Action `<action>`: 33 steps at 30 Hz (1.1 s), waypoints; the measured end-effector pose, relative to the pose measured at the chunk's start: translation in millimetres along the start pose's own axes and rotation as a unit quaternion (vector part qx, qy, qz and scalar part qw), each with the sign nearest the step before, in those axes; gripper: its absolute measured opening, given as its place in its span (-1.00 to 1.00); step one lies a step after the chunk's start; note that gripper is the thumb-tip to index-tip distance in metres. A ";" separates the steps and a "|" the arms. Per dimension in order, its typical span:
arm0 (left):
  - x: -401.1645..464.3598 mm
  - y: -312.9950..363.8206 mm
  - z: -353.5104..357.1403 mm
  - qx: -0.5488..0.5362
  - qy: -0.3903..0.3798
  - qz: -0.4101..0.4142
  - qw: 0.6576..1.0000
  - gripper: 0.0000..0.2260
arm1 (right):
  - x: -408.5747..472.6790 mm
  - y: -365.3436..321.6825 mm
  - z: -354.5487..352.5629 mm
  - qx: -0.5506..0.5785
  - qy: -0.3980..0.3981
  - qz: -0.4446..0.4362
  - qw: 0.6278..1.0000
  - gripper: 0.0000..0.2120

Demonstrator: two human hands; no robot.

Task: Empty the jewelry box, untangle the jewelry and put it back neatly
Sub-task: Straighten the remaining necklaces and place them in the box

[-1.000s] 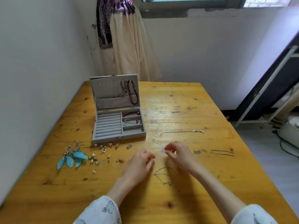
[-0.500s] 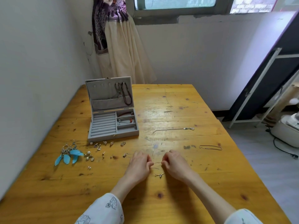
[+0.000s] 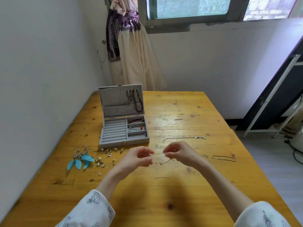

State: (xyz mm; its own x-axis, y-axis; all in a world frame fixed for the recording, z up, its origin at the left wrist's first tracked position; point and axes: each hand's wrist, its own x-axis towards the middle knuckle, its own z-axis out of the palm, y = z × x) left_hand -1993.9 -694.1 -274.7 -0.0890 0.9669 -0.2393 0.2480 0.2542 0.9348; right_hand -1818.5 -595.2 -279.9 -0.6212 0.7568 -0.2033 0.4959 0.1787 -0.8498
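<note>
Both hands pinch a thin chain (image 3: 159,158) above the table (image 3: 188,194), the left hand (image 3: 138,157) at one end and the right hand (image 3: 177,153) at the other; its fine links and any knot are too small to make out. Behind them the jewelry box (image 3: 123,126) stands open, with earrings (image 3: 82,158) lying to its left front.

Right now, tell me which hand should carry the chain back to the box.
Left. The jewelry box stands on the left hand's side; both it and the right hand pinch the chain.
</note>
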 end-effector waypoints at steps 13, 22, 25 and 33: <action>72.8 -5.8 -76.4 0.210 0.198 0.023 0.957 -0.91 | 105.8 -43.7 13.6 -0.031 0.063 -0.027 0.997 -0.96; 138.2 -23.0 -109.3 0.318 0.210 0.023 0.924 -0.85 | 180.6 -42.6 30.8 -0.146 0.116 -0.050 0.981 -0.88; 147.2 -28.4 -112.7 0.350 0.204 0.030 0.914 -0.83 | 188.4 -39.3 36.2 -0.216 0.104 -0.074 0.968 -0.84; 153.5 -31.9 -110.8 0.473 0.192 0.068 0.857 -0.81 | 195.5 -31.3 39.9 -0.355 0.097 -0.119 0.922 -0.83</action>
State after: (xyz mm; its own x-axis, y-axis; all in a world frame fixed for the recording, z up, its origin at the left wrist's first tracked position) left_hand -2122.3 -556.5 -312.2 -0.2639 0.9560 0.1284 0.9362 0.2218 0.2728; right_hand -1979.7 -477.9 -312.4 -0.6782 0.7284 0.0972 0.6737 0.6692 -0.3135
